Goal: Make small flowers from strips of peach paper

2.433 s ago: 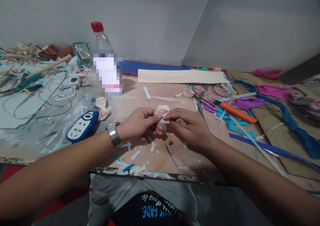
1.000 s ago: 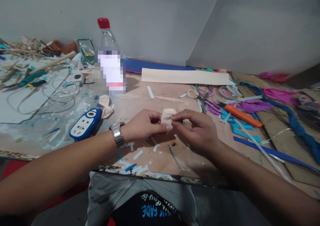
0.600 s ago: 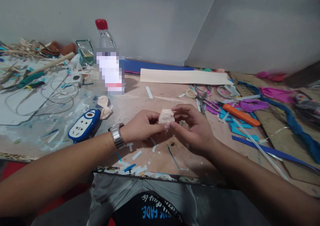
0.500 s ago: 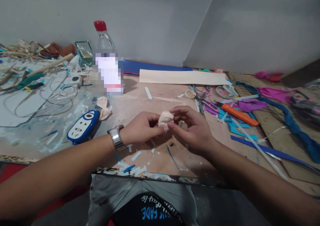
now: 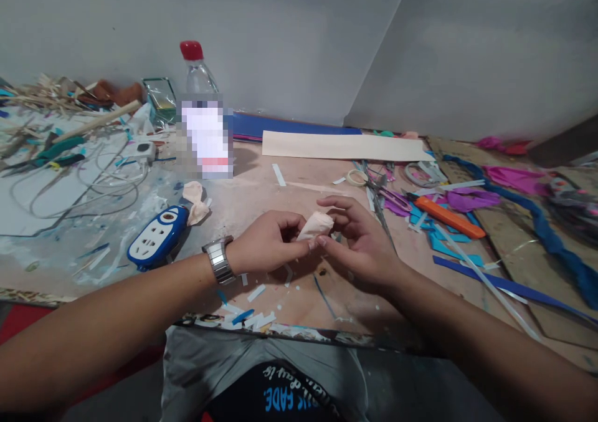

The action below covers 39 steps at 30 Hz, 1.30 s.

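Observation:
A small rolled piece of pale peach paper (image 5: 316,224) is held over the middle of the table, tilted up to the right. My left hand (image 5: 271,240), with a metal watch on the wrist, pinches its lower left end between thumb and fingers. From the right, my right hand (image 5: 362,238) has its thumb tip against the piece and its fingers curled behind it. Fingers partly hide the piece's lower end. A twisted peach paper piece (image 5: 196,202) lies beside a blue and white power socket (image 5: 157,236).
A red-capped bottle (image 5: 199,76) stands at the back. Behind my hands lies a cream paper strip (image 5: 346,146). Scissors (image 5: 390,194), an orange cutter (image 5: 448,216) and paper scraps lie right. Pliers (image 5: 56,153) and cables are left.
The peach roll has tilted, its upper end now leaning to the right. Both hands still hold it, with slightly shifted fingers. The whole view has shifted a little.

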{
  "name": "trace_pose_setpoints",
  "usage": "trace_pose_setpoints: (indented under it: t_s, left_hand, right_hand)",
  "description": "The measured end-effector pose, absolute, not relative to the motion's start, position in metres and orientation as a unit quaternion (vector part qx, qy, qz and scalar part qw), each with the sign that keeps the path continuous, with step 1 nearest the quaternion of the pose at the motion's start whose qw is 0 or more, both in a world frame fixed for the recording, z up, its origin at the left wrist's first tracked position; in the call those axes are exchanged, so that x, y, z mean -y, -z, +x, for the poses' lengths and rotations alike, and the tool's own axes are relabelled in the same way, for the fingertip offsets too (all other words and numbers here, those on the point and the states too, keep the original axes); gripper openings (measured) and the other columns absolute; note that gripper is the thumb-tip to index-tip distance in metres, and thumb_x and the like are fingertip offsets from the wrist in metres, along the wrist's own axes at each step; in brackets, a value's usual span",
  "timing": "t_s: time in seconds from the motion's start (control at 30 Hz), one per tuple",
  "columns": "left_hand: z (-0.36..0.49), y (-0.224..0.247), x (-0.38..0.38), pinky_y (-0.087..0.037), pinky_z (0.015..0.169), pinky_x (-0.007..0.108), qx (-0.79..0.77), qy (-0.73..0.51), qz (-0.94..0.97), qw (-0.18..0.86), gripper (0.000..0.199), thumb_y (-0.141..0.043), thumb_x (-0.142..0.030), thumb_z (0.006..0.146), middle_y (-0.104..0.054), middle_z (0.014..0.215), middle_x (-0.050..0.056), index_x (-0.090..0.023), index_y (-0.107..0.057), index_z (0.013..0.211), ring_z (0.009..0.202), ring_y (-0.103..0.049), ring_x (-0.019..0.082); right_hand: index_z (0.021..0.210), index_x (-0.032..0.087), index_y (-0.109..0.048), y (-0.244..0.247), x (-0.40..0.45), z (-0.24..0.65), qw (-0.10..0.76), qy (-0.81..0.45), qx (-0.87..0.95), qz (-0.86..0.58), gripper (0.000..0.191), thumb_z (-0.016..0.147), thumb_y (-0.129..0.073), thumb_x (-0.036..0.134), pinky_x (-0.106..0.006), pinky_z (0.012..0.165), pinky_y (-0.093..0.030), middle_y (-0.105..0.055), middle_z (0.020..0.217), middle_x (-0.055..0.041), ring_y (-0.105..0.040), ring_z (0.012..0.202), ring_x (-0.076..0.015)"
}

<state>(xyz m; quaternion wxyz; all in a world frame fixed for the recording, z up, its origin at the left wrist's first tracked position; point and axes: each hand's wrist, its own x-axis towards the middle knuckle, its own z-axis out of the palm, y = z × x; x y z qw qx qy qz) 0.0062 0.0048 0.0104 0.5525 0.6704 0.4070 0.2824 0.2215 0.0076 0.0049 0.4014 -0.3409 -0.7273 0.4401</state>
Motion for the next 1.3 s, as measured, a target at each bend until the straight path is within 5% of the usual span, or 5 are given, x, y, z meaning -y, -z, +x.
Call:
trace_pose_setpoints:
  t_s: [0.2, 0.43, 0.63, 1.3]
  left_hand:
    - [0.005, -0.01, -0.005, -0.035, 0.061, 0.026, -0.362, -0.26, 0.703, 0.555, 0.016, -0.063, -0.027, 0.082, -0.048, 0.068, -0.004, -0.017, -0.055, 0.072, 0.064, -0.044, 0.011]
    - [0.004, -0.012, -0.006, -0.039, 0.062, 0.025, -0.373, -0.267, 0.696, 0.552, 0.017, -0.063, -0.03, 0.083, -0.054, 0.071, -0.002, -0.018, -0.057, 0.074, 0.066, -0.049, 0.011]
    - [0.004, -0.011, -0.005, -0.044, 0.063, 0.024, -0.377, -0.276, 0.689, 0.554, 0.016, -0.063, -0.032, 0.085, -0.062, 0.074, 0.001, -0.017, -0.06, 0.078, 0.069, -0.056, 0.012]
    - [0.007, -0.009, -0.006, -0.045, 0.055, 0.018, -0.391, -0.345, 0.624, 0.582, 0.017, -0.067, -0.029, 0.087, -0.062, 0.068, -0.002, -0.017, -0.056, 0.083, 0.06, -0.06, 0.009]
  right_hand:
    - [0.133, 0.025, -0.062, -0.007, -0.008, 0.225, 0.344, -0.436, 0.759, -0.339, 0.042, 0.092, -0.071, 0.021, -0.03, 0.079, -0.055, -0.07, 0.107, -0.0055, -0.068, 0.092, -0.0197]
    - [0.13, 0.025, -0.065, -0.002, -0.01, 0.223, 0.362, -0.41, 0.757, -0.358, 0.042, 0.089, -0.071, 0.019, -0.03, 0.082, -0.055, -0.07, 0.114, -0.0065, -0.068, 0.099, -0.0205]
    - [0.104, 0.021, -0.065, -0.012, -0.01, 0.219, 0.335, -0.406, 0.769, -0.362, 0.013, 0.093, -0.07, 0.026, -0.029, 0.074, -0.049, -0.068, 0.094, -0.0037, -0.062, 0.082, -0.0178]
    - [0.092, 0.019, -0.065, -0.004, -0.01, 0.218, 0.3, -0.455, 0.726, -0.421, 0.03, 0.1, -0.065, 0.048, -0.027, 0.057, -0.048, -0.065, 0.079, -0.002, -0.06, 0.065, -0.0157]
